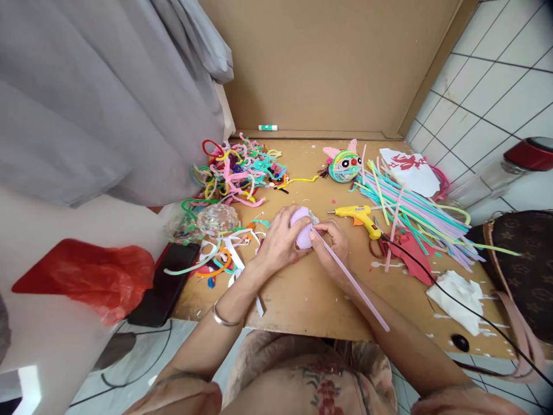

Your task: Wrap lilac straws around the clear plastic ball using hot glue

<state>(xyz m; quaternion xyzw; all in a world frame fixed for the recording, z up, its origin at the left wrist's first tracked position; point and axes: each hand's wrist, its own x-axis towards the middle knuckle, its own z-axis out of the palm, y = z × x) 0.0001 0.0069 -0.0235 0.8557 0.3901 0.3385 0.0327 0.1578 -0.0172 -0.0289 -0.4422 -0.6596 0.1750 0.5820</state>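
Near the middle of the table, my left hand (280,235) wraps round a small ball covered in lilac pipe cleaner (300,226). The ball's right side shows a clear or whitish patch. My right hand (330,245) sits against the ball's right side, its thumb and finger pinching a long lilac pipe cleaner (354,283). One end of that pipe cleaner meets the ball; the rest slants down over my right forearm. To the right lies a yellow glue gun (358,217), its nozzle pointing left at my right hand.
Tangled pipe cleaners (235,173) heap at the back left, a decorated ball with pink ears (344,164) at the back. Straight pipe cleaners (415,207), red scraps (412,253), a tissue (460,297) and a brown bag (518,265) are right. A black phone (164,285) lies left.
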